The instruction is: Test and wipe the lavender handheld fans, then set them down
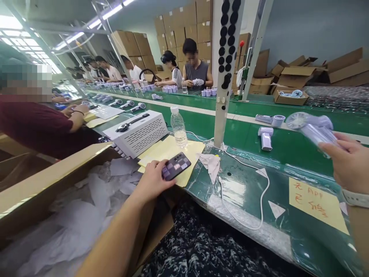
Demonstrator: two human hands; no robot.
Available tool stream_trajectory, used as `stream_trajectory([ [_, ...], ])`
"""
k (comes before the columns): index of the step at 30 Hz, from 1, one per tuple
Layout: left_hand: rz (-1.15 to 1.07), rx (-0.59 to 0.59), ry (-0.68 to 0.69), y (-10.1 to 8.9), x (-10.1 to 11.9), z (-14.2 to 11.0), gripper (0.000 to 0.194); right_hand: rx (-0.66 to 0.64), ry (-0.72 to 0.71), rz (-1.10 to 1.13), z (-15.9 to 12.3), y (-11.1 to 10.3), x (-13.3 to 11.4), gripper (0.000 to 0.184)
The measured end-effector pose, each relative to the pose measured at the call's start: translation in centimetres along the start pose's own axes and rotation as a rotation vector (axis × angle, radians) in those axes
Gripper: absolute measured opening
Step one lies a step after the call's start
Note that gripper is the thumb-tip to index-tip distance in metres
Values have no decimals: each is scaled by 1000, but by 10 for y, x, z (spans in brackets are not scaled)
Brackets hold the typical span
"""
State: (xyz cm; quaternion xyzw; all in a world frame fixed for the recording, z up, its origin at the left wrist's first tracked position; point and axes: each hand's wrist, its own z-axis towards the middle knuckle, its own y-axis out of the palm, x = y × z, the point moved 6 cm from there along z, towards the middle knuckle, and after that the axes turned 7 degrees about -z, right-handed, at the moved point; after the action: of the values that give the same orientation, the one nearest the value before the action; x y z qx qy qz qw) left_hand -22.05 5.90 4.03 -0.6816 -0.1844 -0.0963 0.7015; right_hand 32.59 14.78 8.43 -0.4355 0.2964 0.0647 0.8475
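Note:
My left hand (154, 177) is closed around a dark smartphone (176, 166), above yellow paper (165, 151) at the bench's near edge. At the right, my right hand (347, 154) is raised over the green belt and grips a pale lilac handheld fan (315, 130) by its handle. The fan's round grille points left. A second rounded lilac part shows behind it; I cannot tell whether it is a separate piece. Beyond the phone stands a clear water bottle (179, 129). A crumpled cloth (210, 165) and a white cable (262, 204) lie between my hands.
Another lilac fan (265, 139) lies on the green belt (242, 134). A white post (221, 115) rises from the bench. At the left are a grey metal box (144, 134) and an open carton (54, 175) of plastic bags. A co-worker (31, 123) sits left; others line the far side.

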Motion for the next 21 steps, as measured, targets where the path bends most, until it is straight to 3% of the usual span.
stream_trajectory([
  [4, 81, 32, -31, 15, -5, 52, 82, -274, 72, 385, -70, -11, -34, 43],
  [6, 68, 45, -15, 17, 1, 60, 84, -405, 72, 533, -104, -6, -39, 39],
  [8, -73, 75, 47, 19, 20, 51, 76, -477, 52, 572, -133, 1, -42, 37],
  [10, -458, -18, 163, 35, 56, 25, 60, -483, -11, 528, -158, 8, -53, 37],
  [11, -740, -210, 211, 52, 81, 8, 59, -466, -65, 492, -170, 11, -63, 39],
  [12, -1046, -421, 232, 70, 108, -12, 68, -445, -138, 455, -182, 15, -77, 41],
  [13, -1325, -553, 230, 83, 133, -29, 81, -420, -229, 416, -194, 19, -93, 43],
  [14, -1582, -528, 172, 91, 149, -39, 88, -395, -337, 382, -206, 23, -110, 47],
  [15, -1805, -397, 37, 99, 155, -43, 84, -376, -448, 356, -219, 26, -127, 53],
  [17, -2033, -238, -203, 113, 158, -44, 74, -373, -622, 337, -242, 33, -151, 63],
  [19, -2106, -242, -314, 116, 152, -38, 74, -426, -699, 368, -255, 38, -161, 68],
  [21, -2122, -336, -310, 112, 138, -30, 80, -522, -729, 424, -257, 42, -164, 68],
])
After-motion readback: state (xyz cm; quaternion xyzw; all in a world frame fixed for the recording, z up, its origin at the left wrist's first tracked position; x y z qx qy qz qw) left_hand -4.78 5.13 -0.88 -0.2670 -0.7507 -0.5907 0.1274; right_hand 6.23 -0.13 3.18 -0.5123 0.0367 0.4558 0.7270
